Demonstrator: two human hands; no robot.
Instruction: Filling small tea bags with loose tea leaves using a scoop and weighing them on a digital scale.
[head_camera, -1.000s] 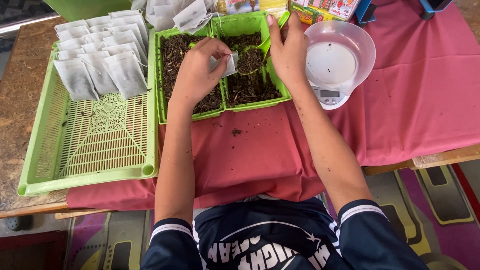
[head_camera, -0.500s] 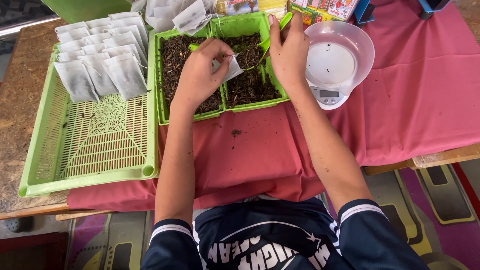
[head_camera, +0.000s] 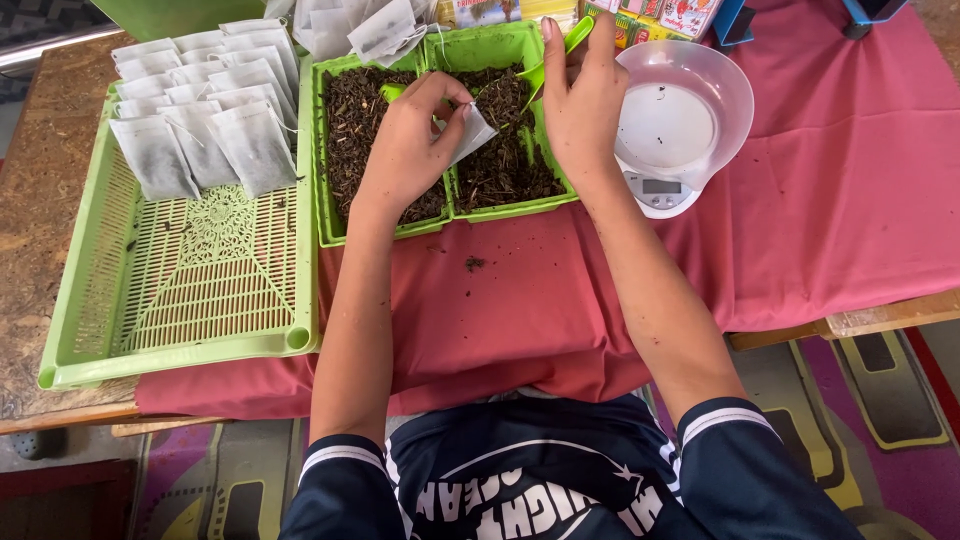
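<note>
- Head view: a pink cloth (head_camera: 820, 180) covers the table. A large green slatted tray (head_camera: 180, 290) at the left holds rows of filled white sachets (head_camera: 200, 120). A kitchen scale with a clear bowl (head_camera: 680, 120) sits at the right.
- Two small green trays of dried leaves (head_camera: 500, 170) lie between them, partly hidden by both hands.
- The left hand (head_camera: 405, 150) pinches a small white sachet (head_camera: 472, 132) between thumb and fingertips, above the leaves.
- The right hand (head_camera: 580, 95) grips a green scoop (head_camera: 550, 62), just beside the sachet.

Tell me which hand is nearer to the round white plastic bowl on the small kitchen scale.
The right hand is nearer: it holds a green scoop just beside the round white plastic bowl. The left hand holds a small white paper bag farther away.
</note>
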